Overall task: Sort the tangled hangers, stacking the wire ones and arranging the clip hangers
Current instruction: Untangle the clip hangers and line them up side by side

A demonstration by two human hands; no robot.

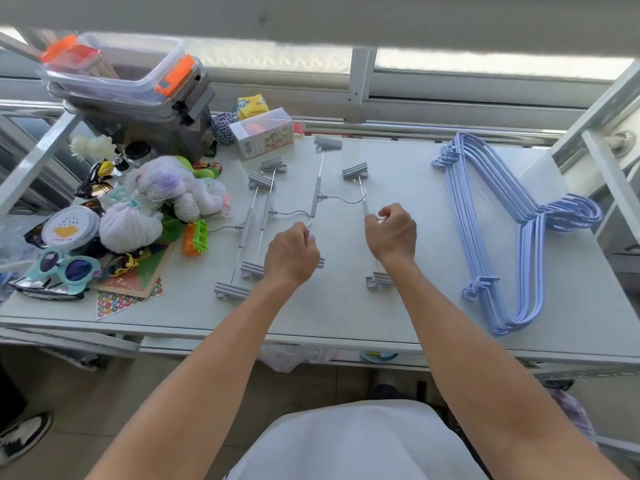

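The grey metal clip hangers (317, 199) lie on the white bench (346, 317). The left hand (292, 252) and right hand (391, 233) each grip one thin rod. They look light and stiff; hold rods, not clips.

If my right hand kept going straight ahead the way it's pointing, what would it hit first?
Most likely the grey clip at the far end of the clip hanger that the right hand is pinching. Depth is hard to judge from this one view.
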